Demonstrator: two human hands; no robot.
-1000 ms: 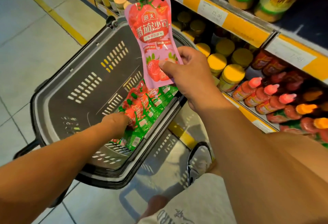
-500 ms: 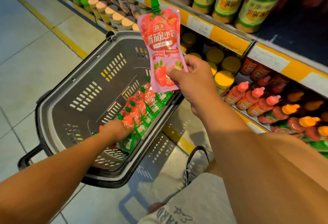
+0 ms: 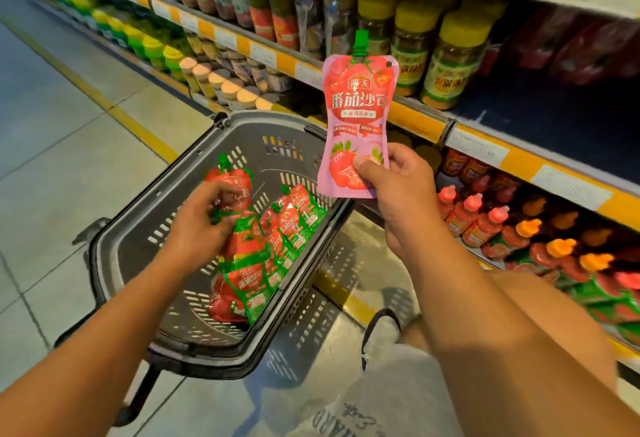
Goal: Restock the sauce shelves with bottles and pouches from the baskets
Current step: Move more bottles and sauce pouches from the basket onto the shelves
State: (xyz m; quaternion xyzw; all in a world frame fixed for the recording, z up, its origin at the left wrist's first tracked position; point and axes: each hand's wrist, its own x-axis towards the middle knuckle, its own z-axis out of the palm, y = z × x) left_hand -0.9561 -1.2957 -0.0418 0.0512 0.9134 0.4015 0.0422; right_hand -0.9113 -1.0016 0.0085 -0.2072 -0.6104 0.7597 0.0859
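My right hand (image 3: 398, 190) grips the bottom of a pink tomato-sauce pouch (image 3: 356, 114) with a green spout, holding it upright in front of the shelves. My left hand (image 3: 201, 218) is over the dark grey basket (image 3: 145, 228) and closes on a bunch of red-and-green sauce pouches (image 3: 242, 256), lifted partly out. More red-and-green pouches (image 3: 294, 218) lie against the basket's right wall. The lower shelf holds red sauce bottles (image 3: 485, 218) with pink and orange caps.
Yellow-edged shelves (image 3: 419, 121) with price tags run along the right, stocked with yellow-lidded jars (image 3: 453, 55) and green-capped bottles (image 3: 149, 45). The basket stands on a tiled floor (image 3: 52, 117) with a yellow stripe. My knee and shoe (image 3: 381, 332) are below right.
My left hand has lifted a bunch of red-and-green pouches up from the basket floor. My right hand has kept the pink pouch upright; the view has tilted up toward the shelves.
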